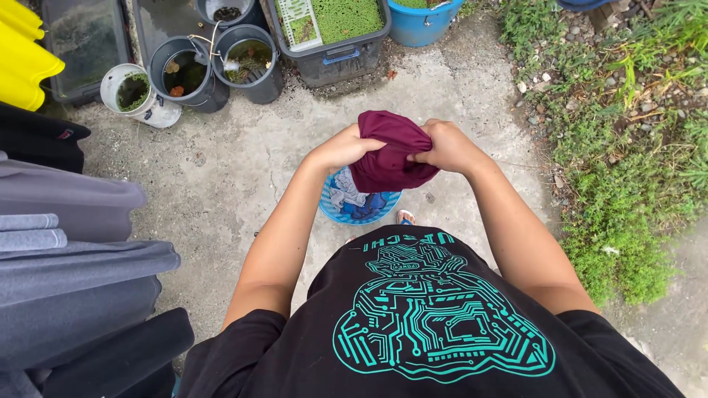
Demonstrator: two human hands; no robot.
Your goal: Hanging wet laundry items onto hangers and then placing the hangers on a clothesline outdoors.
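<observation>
- The left hand (344, 147) is closed in a fist on the left edge of a bunched maroon cloth (389, 155), knuckles up, fingers curled into the fabric.
- The right hand (445, 147) is closed on the right edge of the same cloth, thumb and fingers pinching a fold near its top.
- Both hands are level with each other, with the cloth bundled between them and touching both.
- The maroon cloth is held in the air directly above the blue laundry basket (360, 199); its lower bulge covers the right part of the basket's opening.
- The basket stands on the concrete ground (236, 169) and holds crumpled grey and blue garments (352, 197).
- Just beside the basket, at its lower right, the tip of a sandal (405, 217) shows on the concrete.
- Beyond the basket, at the top of the view, stands a dark plastic tub (332, 33) filled with small green floating plants.
- Up and to the left of the basket stand two dark round buckets (221, 66) holding water, with a white pot (136, 94) just beside them.
- Well to the left of the basket, grey and dark garments (74, 250) hang in a row along the left edge of the view.
- To the right of the basket, past the concrete, lie gravel and low green weeds (627, 191).
- Nearer the camera than the basket is the person's black shirt (435, 324) with a teal circuit-pattern print.
</observation>
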